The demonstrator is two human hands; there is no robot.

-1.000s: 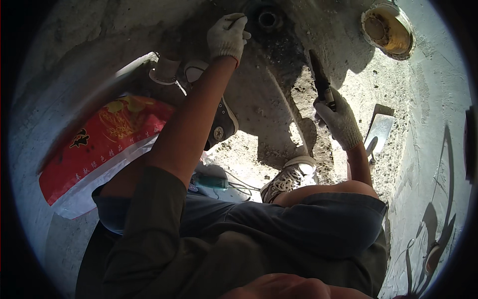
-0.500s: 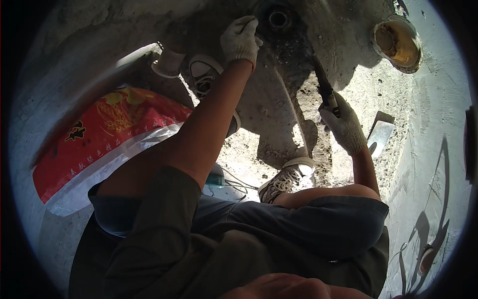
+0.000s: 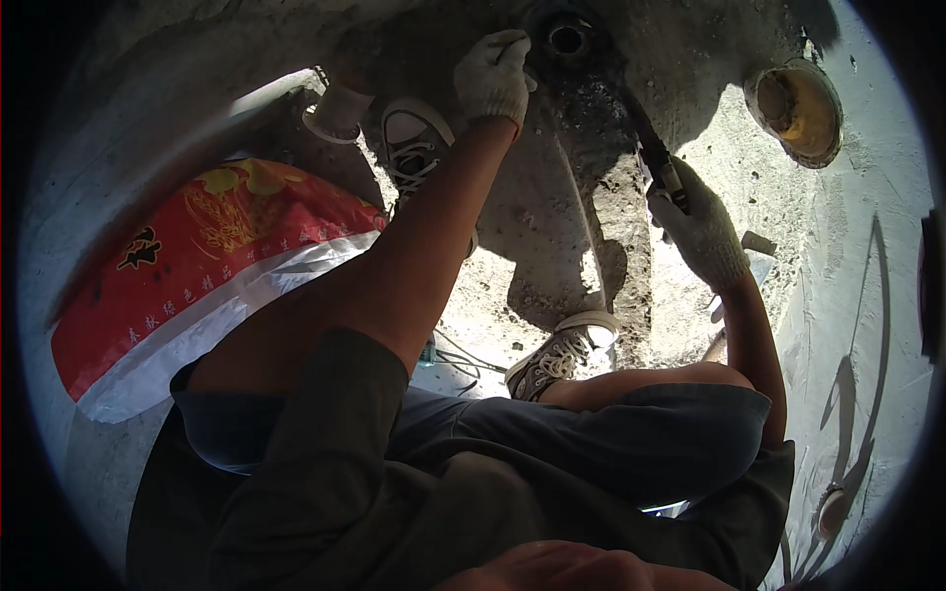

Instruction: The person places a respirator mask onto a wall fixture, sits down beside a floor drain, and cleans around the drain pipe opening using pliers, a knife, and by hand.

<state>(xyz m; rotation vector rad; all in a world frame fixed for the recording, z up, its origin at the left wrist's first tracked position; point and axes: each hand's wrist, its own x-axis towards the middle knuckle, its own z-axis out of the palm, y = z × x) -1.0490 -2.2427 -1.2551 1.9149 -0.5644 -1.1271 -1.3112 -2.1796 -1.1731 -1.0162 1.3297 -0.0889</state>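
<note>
My left hand (image 3: 492,77), in a pale knitted glove, is closed just left of a round pipe opening (image 3: 567,39) in the floor. Whatever its fingers hold, if anything, is hidden. The ground around the opening is dark and looks wet. My right hand (image 3: 702,225), also gloved, grips a long narrow dark tool (image 3: 650,148) with a light-coloured part near the fingers. The tool's far end points toward the dark patch by the opening and blends into it, so its kind does not show. Beneath my right wrist, a flat metal blade (image 3: 759,264) is mostly covered.
A wide yellowish-brown pipe end (image 3: 814,116) stands by the right wall. At left lies a red and white sack (image 3: 222,261); beyond it is a pale pipe stub (image 3: 340,113). Between my shoes (image 3: 567,360) runs a dark cable (image 3: 463,360). Rubble and dust cover the sunlit floor.
My right hand with the tool has shifted slightly up and right, its forearm now covering more of the metal blade. The left hand stays closed beside the opening; the whole view has shifted a little.
</note>
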